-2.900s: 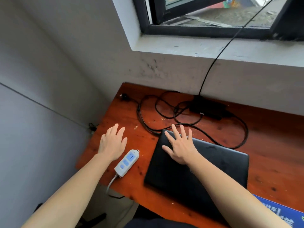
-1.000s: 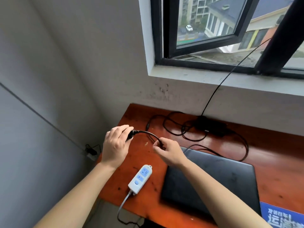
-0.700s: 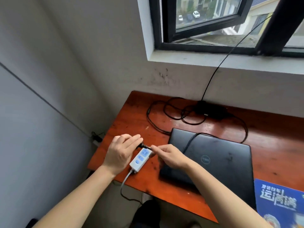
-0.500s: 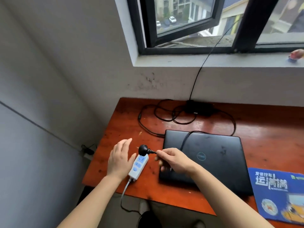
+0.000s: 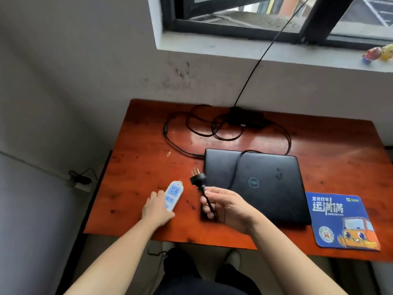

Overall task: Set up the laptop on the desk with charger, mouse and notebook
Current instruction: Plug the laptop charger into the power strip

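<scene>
The right hand point(image 5: 225, 207) pinched the black cable point(image 5: 235, 171) just behind the plug point(image 5: 197, 178), prongs pointing away, between the power strip point(image 5: 174, 193) and the closed laptop point(image 5: 265, 184); the left hand point(image 5: 156, 208) rested against the strip's near end on the tabletop point(image 5: 138, 167); the cable trailed back over the laptop lid toward the charger brick point(image 5: 246, 119) by the wall; a blue mouse pad point(image 5: 342, 220) lay just right of the laptop.

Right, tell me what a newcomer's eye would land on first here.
The right hand pinches the charger cable just behind its black plug, prongs bare, left of the closed black laptop mid-desk. The left hand rests on the near end of the white power strip beside it. A bright blue mouse pad lies at the front right.
</scene>
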A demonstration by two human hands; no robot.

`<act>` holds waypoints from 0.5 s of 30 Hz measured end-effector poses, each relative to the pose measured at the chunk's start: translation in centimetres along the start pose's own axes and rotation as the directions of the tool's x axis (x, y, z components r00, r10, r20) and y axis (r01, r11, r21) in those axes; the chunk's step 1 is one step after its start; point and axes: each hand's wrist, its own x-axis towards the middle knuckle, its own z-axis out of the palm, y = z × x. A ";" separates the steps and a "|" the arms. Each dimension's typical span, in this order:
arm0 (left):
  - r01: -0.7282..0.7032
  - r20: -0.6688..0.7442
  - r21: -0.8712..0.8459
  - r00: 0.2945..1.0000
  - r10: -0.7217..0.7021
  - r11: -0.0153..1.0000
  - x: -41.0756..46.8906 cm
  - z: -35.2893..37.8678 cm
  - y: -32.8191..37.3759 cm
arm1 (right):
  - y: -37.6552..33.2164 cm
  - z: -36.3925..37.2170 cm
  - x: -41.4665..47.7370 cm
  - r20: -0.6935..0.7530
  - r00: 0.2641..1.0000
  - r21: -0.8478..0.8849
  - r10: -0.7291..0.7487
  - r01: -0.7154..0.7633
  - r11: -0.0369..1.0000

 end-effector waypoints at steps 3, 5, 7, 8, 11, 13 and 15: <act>0.083 -0.101 -0.180 0.990 -0.102 0.980 -0.5 -1.5 -0.4 | -0.6 1.3 0.4 0.018 0.993 -0.082 0.112 -0.111 0.991; 0.069 -0.206 -0.239 0.971 -0.120 0.969 -1.1 -3.4 -0.7 | -1.1 1.7 0.8 0.015 0.993 -0.161 0.117 -0.114 0.980; 0.005 -0.317 -0.243 0.945 -0.084 0.970 -1.6 -5.7 -0.9 | -1.3 2.0 1.3 0.027 0.997 -0.241 0.076 -0.067 0.968; -0.028 -0.365 -0.252 0.929 -0.068 0.967 -1.8 -6.8 -0.9 | -1.4 2.1 1.5 0.039 0.997 -0.262 0.060 -0.047 0.964; -0.099 -0.458 -0.304 0.887 -0.054 0.948 -3.4 -9.8 -0.8 | -1.8 2.7 2.1 0.076 0.997 -0.254 0.028 -0.008 0.967; -0.124 -0.474 -0.320 0.879 -0.046 0.939 -4.5 -10.9 -0.8 | -1.8 3.0 2.5 0.078 0.997 -0.248 0.010 0.010 0.969; -0.134 -0.500 -0.300 0.865 -0.036 0.944 -5.8 -11.2 -0.6 | -2.0 3.5 2.6 0.087 0.996 -0.296 -0.020 0.045 0.954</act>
